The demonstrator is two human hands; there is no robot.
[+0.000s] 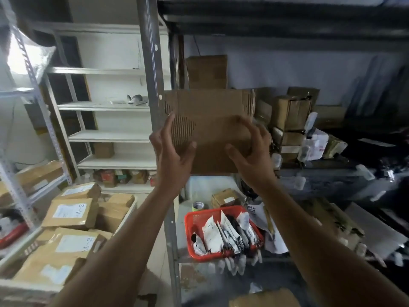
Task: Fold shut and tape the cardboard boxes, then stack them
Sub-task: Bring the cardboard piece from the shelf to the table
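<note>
I hold a flat brown cardboard box [210,129] up in front of me at shelf height, against the grey metal upright [152,85]. My left hand [171,151] grips its left edge, thumb on the near face. My right hand [252,151] grips the right part, fingers curled over the cardboard and thumb on the near face. More flattened boxes [249,103] stand on edge just behind it. A roll of tape [198,205] lies on the shelf below, behind the red basket.
A red basket [192,220] of white pouches sits on the lower shelf. Taped labelled parcels [70,212] fill a white bin at lower left. Stacked small cartons [292,116] and bottles crowd the right shelf. White shelving [106,106] stands at the back left.
</note>
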